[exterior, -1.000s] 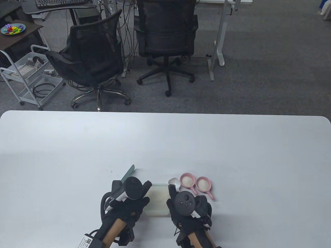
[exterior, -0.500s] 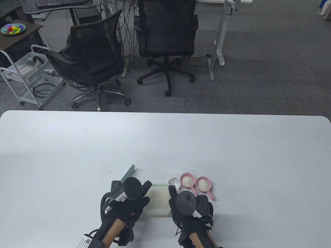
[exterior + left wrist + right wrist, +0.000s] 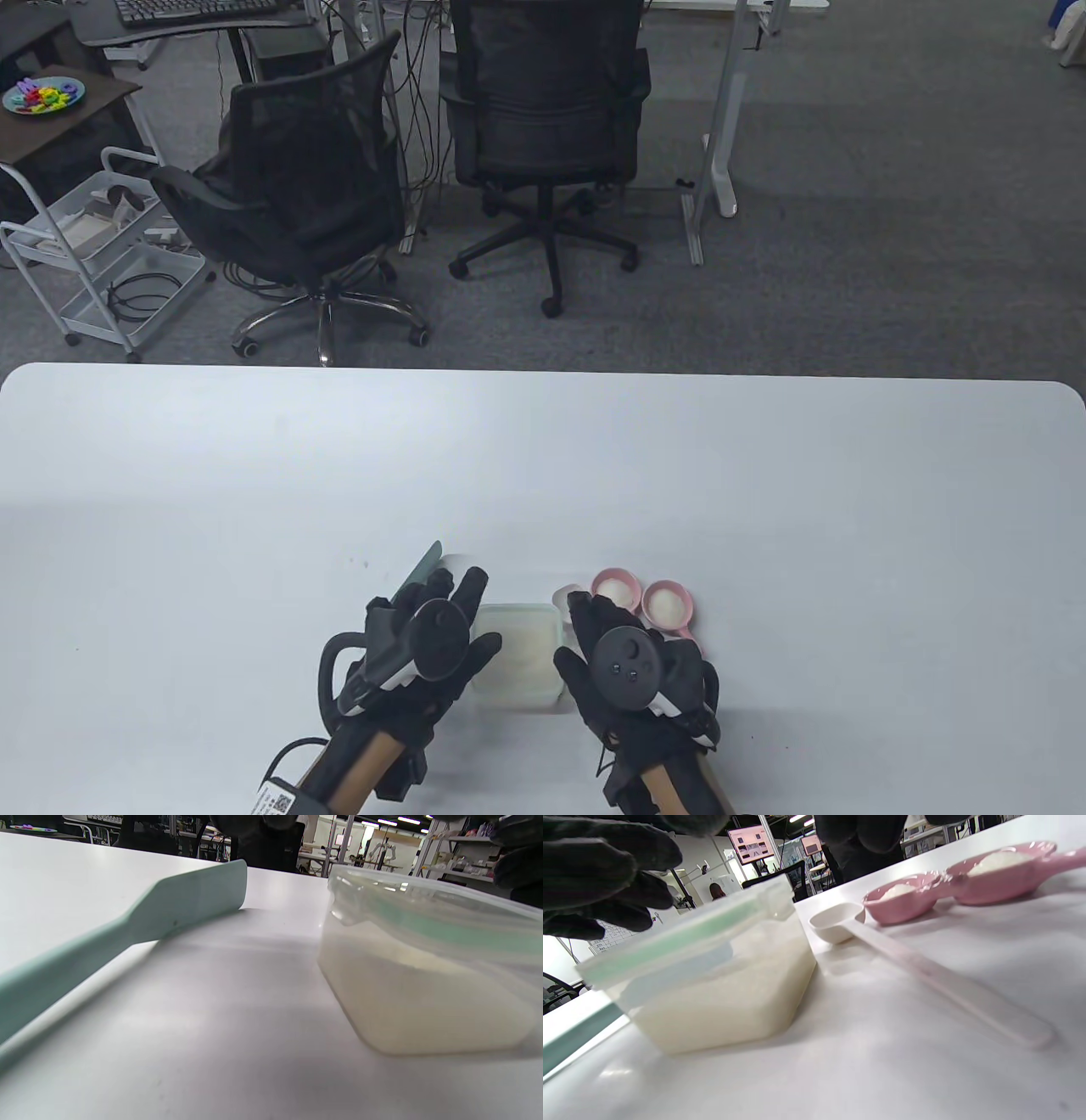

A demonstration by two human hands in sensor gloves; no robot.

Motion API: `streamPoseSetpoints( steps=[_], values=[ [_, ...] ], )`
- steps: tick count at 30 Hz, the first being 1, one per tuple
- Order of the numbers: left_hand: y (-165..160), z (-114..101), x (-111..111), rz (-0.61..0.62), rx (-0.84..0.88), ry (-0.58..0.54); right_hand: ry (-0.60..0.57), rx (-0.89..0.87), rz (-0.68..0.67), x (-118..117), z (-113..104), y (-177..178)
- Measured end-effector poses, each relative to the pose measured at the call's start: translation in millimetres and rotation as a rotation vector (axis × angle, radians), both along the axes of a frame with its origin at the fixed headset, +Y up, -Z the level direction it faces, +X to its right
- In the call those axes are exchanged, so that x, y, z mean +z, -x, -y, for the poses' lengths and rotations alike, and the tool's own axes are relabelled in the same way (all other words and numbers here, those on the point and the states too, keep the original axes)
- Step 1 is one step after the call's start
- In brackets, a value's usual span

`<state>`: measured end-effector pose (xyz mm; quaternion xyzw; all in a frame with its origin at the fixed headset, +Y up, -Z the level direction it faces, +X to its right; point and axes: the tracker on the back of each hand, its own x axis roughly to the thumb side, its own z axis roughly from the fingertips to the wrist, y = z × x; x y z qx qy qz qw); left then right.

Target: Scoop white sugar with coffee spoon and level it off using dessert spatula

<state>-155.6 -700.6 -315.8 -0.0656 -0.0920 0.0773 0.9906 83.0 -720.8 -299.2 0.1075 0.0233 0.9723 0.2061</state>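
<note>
A clear plastic box of white sugar (image 3: 519, 652) with a green band at its rim stands on the white table between my hands; it also shows in the left wrist view (image 3: 424, 976) and the right wrist view (image 3: 712, 984). A mint-green dessert spatula (image 3: 422, 567) lies flat on the table left of the box (image 3: 169, 912). My left hand (image 3: 462, 613) is open above its handle and holds nothing. A white coffee spoon (image 3: 848, 925) lies on the table right of the box, its bowl (image 3: 562, 597) showing. My right hand (image 3: 594, 630) is open over its handle, empty.
Two small pink handled dishes with white sugar (image 3: 617, 591) (image 3: 668, 605) sit just right of the spoon, also in the right wrist view (image 3: 903, 895). The table's far edge (image 3: 543, 373) faces office chairs (image 3: 314, 187) and desks.
Both hands have let go of the box's sides and opened. The left hand's fingers now stretch forward over the spatula. The right hand has shifted slightly toward me and to the right.
</note>
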Motion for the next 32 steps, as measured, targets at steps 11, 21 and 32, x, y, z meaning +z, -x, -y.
streamPoseSetpoints(
  steps=[11, 21, 32],
  values=[
    [-3.1, -6.2, 7.0, 0.047, -0.011, -0.140, -0.058, -0.011, 0.011, 4.0, -8.0, -3.6],
    [-1.2, -5.5, 5.1, 0.043, -0.021, -0.125, -0.033, 0.016, 0.010, 2.8, -4.2, -1.3],
    [-4.8, -1.5, 5.1, 0.054, -0.049, -0.111, -0.033, 0.054, -0.002, 4.0, -1.8, 3.9]
  ],
)
